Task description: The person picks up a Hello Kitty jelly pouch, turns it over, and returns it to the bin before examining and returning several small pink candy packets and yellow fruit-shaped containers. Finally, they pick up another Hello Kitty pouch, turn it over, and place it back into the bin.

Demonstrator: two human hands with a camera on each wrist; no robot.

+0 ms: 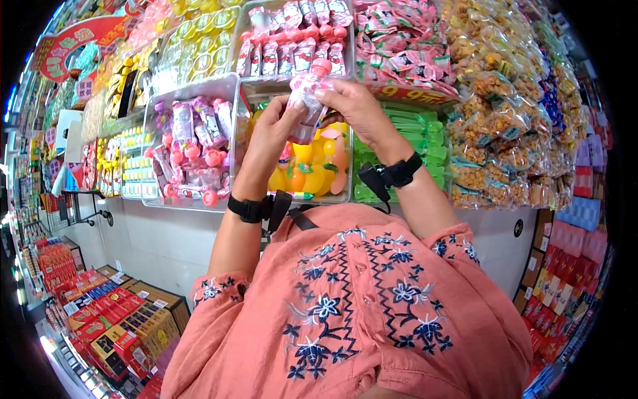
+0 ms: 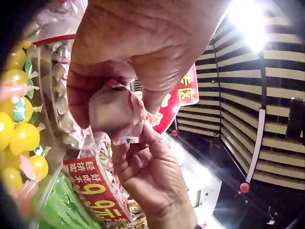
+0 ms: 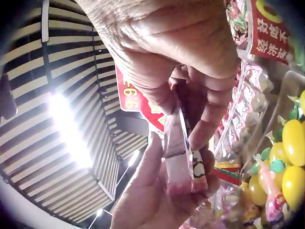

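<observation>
Both hands hold a clear and pink printed packet (image 1: 306, 110) with a round pink cap (image 1: 321, 67), raised above the trays. My left hand (image 1: 280, 123) grips its left side, thumb on the front. On the opposite side, near the cap, my right hand (image 1: 362, 112) pinches it between thumb and fingers. The left wrist view shows the packet's pale end (image 2: 112, 112) between the two hands. In the right wrist view its clear side (image 3: 178, 162) and a printed edge face the camera; the fingers hide part of it.
Beneath the hands is a clear tray of yellow fruit-shaped items (image 1: 316, 166). Similar pink-capped packets fill trays at the left (image 1: 193, 146) and back (image 1: 292, 56). Green packs (image 1: 412, 143) and bagged snacks (image 1: 495, 126) lie to the right. Boxed goods (image 1: 126, 319) stand low at the left.
</observation>
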